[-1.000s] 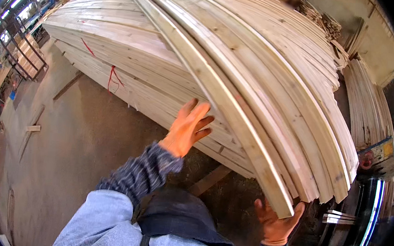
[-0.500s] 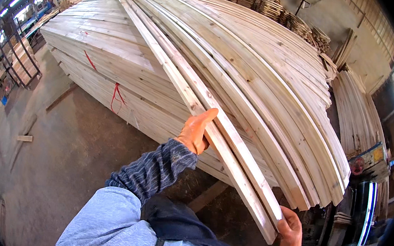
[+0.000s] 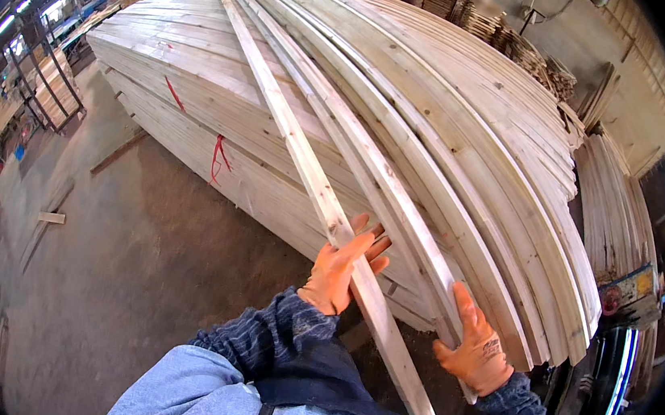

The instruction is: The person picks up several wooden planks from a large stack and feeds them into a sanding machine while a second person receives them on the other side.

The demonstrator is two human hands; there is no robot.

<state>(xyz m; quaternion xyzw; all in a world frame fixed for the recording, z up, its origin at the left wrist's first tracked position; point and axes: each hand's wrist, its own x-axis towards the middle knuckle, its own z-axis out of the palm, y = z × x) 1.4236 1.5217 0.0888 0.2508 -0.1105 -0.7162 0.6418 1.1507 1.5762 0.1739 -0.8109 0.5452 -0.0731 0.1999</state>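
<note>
My left hand (image 3: 334, 272), in an orange glove, cradles a long pale wooden plank (image 3: 309, 174). Its thumb lies over the top, and its fingers reach out past the plank's far side. The plank slants from the stack down toward my body, its near end hanging over the floor. To the right, a second plank (image 3: 406, 203) lies apart from the first. My orange-gloved right hand (image 3: 479, 353) grips that plank near its close end, with the fingers along the edge. Part of that end is hidden behind the hand.
A big stack of planks (image 3: 199, 88) with red ties (image 3: 218, 159) fills the middle. More lumber (image 3: 608, 204) and machinery (image 3: 615, 375) stand on the right. A metal rack (image 3: 49, 89) is at the left, and a small wood scrap (image 3: 52, 218) lies on the floor.
The two planks, side by side before, have come apart. The left one has slid nearer my body in my left hand, whose fingers have spread. My right hand has moved up along the other.
</note>
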